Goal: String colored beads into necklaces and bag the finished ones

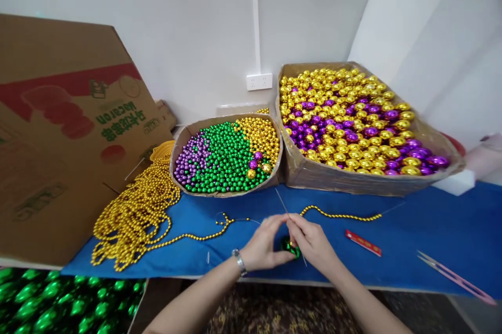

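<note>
A: Which step is this?

B: My read: needle handling, mid-step. Right hand (311, 242) has thumb and index pinched on a long needle (282, 202), no gap. Left hand (257, 249) is curved, index tip up by the needle, thumb low against a shiny green piece (286, 246).

A: Left gripping it?

B: Can't tell. Fingers cover too much.

A: Where's the work, exactly?

B: Green piece sits between the hands, near the front edge of the blue worktop (392, 271), around mid-length. Needle's upper end points at the back edge, lower end at the front edge. Gold strand (333, 215) lies just beyond the right hand, bare thread (393, 208) trailing toward the worktop's right end.

A: Next move calls for?

B: I'd say a steady right pinch, left fingertips clear of the needle's ends. Can't see whether it's threaded; too fine.

A: Any writing?

B: Carton (58, 140) at the worktop's left end: green lettering (121, 124), upside down, looks like "Macaron", plus characters I can't make out. Lower dark print (39, 200): blurred. Red strip (363, 242), right half, mid-depth: gold marks, unreadable. No brand I'd confirm.
</note>
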The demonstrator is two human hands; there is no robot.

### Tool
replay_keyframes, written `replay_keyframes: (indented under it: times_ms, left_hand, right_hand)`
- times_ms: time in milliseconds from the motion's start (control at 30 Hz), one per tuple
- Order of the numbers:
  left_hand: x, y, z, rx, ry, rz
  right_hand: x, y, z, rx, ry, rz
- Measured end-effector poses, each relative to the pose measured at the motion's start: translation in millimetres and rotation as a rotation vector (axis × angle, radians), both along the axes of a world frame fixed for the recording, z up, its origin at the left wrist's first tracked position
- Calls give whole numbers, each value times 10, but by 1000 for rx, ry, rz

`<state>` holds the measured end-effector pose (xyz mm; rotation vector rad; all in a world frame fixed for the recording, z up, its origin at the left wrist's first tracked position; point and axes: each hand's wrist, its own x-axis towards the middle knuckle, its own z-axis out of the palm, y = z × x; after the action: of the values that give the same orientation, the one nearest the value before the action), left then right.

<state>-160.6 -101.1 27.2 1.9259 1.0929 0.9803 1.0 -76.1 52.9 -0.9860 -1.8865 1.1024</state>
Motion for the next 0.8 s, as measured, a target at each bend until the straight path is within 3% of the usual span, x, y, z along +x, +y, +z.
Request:
replay_keyframes:
  times_ms: [100,167,433,633,800]
  left_hand:
    - [149,21,-310,55,155,-74]
    - [184,76,-413,76,182,-53]
    - [-98,510,-520,139,93,-54]
    - [-303,494,-665,210,275,-34]
    - [-447,346,-601,230,390,-80]
  right_hand:
    - [25,-42,180,-31,80,7]
    - [115,-80,307,-30,153,-22]
    - [623,-287,776,47,674,-264]
    - [664,-370,690,-38,600,-278]
    - [684,-311,615,-16,546,-423]
